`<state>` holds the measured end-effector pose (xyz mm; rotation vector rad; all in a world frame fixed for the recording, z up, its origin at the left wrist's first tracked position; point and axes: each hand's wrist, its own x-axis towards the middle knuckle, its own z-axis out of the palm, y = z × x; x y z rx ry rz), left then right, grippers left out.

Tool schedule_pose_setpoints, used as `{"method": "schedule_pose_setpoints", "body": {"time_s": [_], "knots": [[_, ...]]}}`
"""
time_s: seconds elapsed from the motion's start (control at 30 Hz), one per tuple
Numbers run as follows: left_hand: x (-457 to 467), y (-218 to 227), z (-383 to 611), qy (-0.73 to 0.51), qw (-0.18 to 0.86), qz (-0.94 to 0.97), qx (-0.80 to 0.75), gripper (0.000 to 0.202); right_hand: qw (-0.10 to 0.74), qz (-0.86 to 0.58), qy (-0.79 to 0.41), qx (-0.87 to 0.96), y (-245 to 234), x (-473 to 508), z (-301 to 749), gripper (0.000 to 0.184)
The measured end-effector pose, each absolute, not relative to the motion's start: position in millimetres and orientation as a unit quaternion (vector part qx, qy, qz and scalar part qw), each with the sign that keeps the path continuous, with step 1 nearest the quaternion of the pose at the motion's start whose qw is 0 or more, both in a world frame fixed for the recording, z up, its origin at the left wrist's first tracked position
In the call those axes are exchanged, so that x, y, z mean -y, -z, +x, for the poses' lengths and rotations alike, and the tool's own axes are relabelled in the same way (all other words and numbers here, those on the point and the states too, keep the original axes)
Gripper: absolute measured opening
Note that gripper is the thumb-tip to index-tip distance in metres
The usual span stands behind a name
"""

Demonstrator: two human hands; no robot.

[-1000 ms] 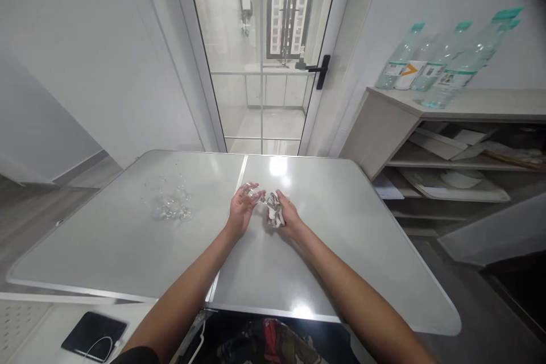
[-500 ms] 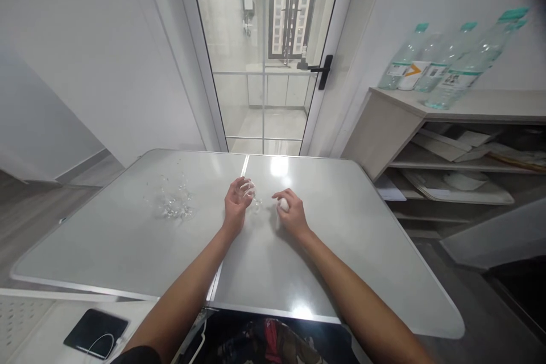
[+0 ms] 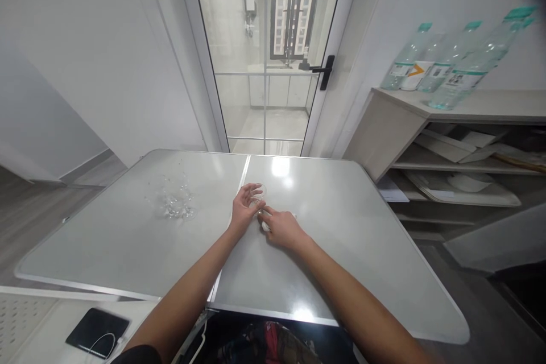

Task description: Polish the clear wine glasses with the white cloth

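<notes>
My left hand (image 3: 244, 207) is closed around a clear, rounded, glass-like piece (image 3: 260, 191) over the middle of the table. Its exact kind is hard to make out. My right hand (image 3: 282, 228) is closed on a white crumpled tissue (image 3: 265, 227), part of which pokes out under the fingers. The fingertips of my right hand meet the lower end of the clear piece, close beside my left thumb. To the left, a loose pile of clear, shiny pieces (image 3: 177, 205) lies on the table.
The pale grey table (image 3: 341, 227) has a seam (image 3: 246, 166) running across it. A dark tablet-like device (image 3: 97, 332) with a white cable rests at the lower left. Several plastic bottles (image 3: 463, 81) stand on the shelf unit (image 3: 398, 131) at right. A glass door (image 3: 239, 114) is behind the table.
My right hand has moved left with the tissue and now meets the clear piece. My left hand has shifted slightly right and turned the piece. The pile of clear pieces stays put.
</notes>
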<state>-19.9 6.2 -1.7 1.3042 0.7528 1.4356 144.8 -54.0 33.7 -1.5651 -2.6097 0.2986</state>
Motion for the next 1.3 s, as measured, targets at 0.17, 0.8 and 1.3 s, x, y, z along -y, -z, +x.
{"method": "schedule_pose_setpoints", "body": {"time_s": [0.17, 0.8, 1.3], "knots": [[-10, 2, -20, -0.589, 0.529, 0.527, -0.309, 0.062, 0.049, -0.517, -0.097, 0.849, -30, 53, 145, 0.047], [-11, -40, -81, -0.583, 0.044, 0.524, -0.619, 0.044, 0.062, -0.686, -0.079, 0.721, -6, 15, 173, 0.052], [-30, -41, -126, -0.405, -0.053, 0.446, -0.796, 0.069, 0.094, -0.691, -0.088, 0.712, -7, 21, 174, 0.044]]}}
